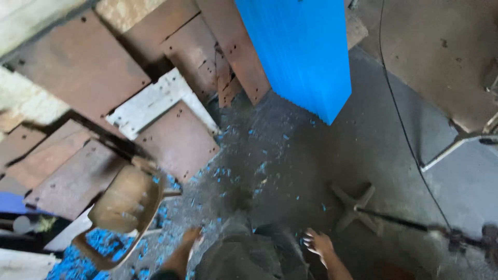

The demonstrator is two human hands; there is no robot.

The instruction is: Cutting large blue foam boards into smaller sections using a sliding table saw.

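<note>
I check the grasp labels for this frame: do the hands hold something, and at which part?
Nothing is held. The right hand hangs open with spread fingers above the dusty floor; the left hand shows no object either.

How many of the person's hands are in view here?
2: the left hand at bottom centre, near the scattered blue chips; the right hand right of it, open, beside the cross-shaped metal piece.

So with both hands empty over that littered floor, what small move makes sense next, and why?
Probably lower the right hand toward the blue chips strewn on the grey floor. Both it and the left hand hang open, holding nothing, and the brown scoop with more chips lies just left.
</note>
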